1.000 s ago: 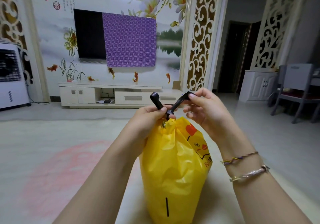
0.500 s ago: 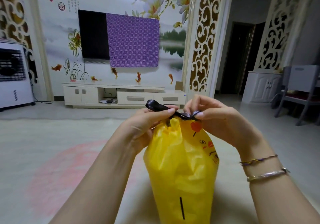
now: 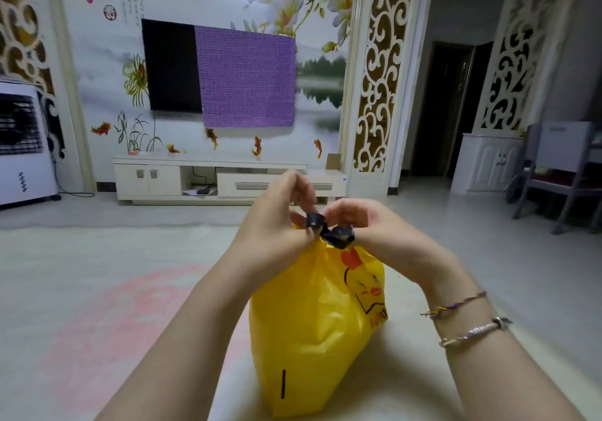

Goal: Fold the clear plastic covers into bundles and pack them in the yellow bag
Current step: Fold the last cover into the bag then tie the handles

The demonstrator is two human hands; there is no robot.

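Note:
The yellow bag [image 3: 312,323] stands upright in front of me, full and gathered at its neck, with a cartoon chick printed on its right side. A black drawstring [image 3: 337,235] is bunched at the neck. My left hand [image 3: 280,221] pinches one black strand end at the left of the neck. My right hand [image 3: 368,225] curls round the black strand on the right. The two hands almost touch above the bag. No clear plastic cover shows; the bag's contents are hidden.
The bag rests on a pale surface with a faded pink patch [image 3: 107,323] at left. A white TV cabinet [image 3: 208,179] and a TV with a purple cloth stand against the far wall. A white air cooler [image 3: 22,143] is far left, chairs [image 3: 560,173] far right.
The black strands, first held up in a loop above the bag, have been drawn down tight to the neck. Both hands have closed in together over the bag's top.

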